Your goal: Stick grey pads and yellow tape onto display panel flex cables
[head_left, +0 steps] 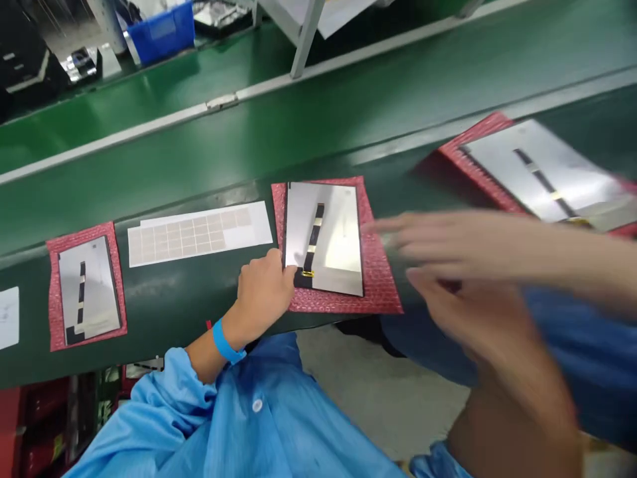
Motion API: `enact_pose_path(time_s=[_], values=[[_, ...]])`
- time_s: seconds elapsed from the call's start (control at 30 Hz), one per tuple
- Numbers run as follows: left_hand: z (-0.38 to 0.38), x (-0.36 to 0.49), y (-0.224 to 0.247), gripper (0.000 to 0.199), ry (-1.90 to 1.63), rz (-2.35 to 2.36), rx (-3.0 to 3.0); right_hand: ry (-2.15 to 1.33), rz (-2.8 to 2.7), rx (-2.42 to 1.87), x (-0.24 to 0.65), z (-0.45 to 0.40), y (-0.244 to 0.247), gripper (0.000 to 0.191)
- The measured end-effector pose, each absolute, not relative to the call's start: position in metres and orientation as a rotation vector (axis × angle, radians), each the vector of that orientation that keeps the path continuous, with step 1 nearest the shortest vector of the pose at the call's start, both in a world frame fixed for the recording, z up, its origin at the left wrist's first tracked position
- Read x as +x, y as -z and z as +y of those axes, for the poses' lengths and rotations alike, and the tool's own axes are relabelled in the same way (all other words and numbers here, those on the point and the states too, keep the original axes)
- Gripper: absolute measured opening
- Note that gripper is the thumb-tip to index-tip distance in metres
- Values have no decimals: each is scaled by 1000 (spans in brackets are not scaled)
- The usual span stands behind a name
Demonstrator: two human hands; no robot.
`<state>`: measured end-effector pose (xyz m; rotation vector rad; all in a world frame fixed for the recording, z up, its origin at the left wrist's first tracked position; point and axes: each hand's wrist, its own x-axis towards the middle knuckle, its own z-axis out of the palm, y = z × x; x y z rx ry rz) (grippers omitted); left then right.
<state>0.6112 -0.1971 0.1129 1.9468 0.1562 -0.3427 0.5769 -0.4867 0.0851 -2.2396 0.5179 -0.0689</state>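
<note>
A display panel (336, 229) with a silvery back and a dark flex cable (314, 232) lies on a red bubble-wrap sheet (381, 285) in front of me. My left hand (263, 292), a blue band on its wrist, has its fingers curled and its thumb at the panel's lower left edge. My right hand (472, 318) is to the right of the panel, smeared by motion. A co-worker's hand (448, 242) reaches in above it from the right and partly covers it, fingers stretched toward the red sheet.
A sheet of beige labels (189, 236) lies left of the panel. Farther left is another panel (92, 292) on red wrap. A third panel (542, 172) is at the right. Behind run a green conveyor (318, 126) and a blue bin (162, 33).
</note>
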Motion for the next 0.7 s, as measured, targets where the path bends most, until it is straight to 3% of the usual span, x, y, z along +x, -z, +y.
enact_pose_path(time_s=[0.07,0.17,0.27,0.33,0.57,0.7], values=[[-193,602,-124,5,271,71,2106,56,641,-2238,550,-474,-105,38],[-189,584,-135,19,197,-178,2230,184,661,-1836,527,-431,-139,41],[-185,560,-142,25,359,-433,2030,190,437,-1355,529,-375,-161,59],[-183,545,-144,26,473,-536,1931,146,399,-1210,536,-343,-167,61],[-156,548,-156,31,332,-369,2003,-14,133,-1244,569,-308,-163,54],[-139,577,-163,24,187,-309,1951,-165,-117,-1464,608,-324,-150,40]])
